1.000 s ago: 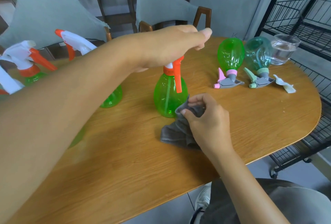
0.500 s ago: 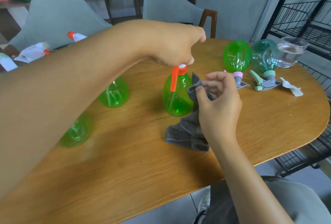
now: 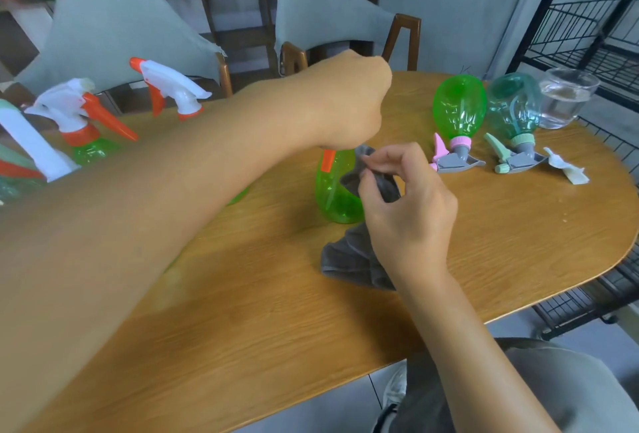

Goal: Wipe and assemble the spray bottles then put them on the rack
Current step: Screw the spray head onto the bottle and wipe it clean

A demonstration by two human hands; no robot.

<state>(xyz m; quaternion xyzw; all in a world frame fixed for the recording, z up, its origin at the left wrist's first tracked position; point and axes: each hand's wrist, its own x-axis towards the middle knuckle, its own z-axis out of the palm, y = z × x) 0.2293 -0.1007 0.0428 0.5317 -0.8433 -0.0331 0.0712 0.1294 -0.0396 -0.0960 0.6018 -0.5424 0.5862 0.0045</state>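
Note:
A green spray bottle with an orange trigger stands upright in the middle of the wooden table. My left hand is closed over its spray head, hiding the top. My right hand pinches a grey cloth and holds it against the bottle's right side; the rest of the cloth trails onto the table. Two more bottles lie upside down at the back right, one green with a pink collar, one teal. Orange-and-white sprayer bottles stand at the far left.
A glass of water sits at the table's back right corner, and a loose white trigger piece lies near it. A black wire rack stands to the right of the table. Two grey chairs are behind it.
My right hand has lifted the cloth off the table and brought it up against the bottle's side. My left hand has stayed gripping the bottle's top.

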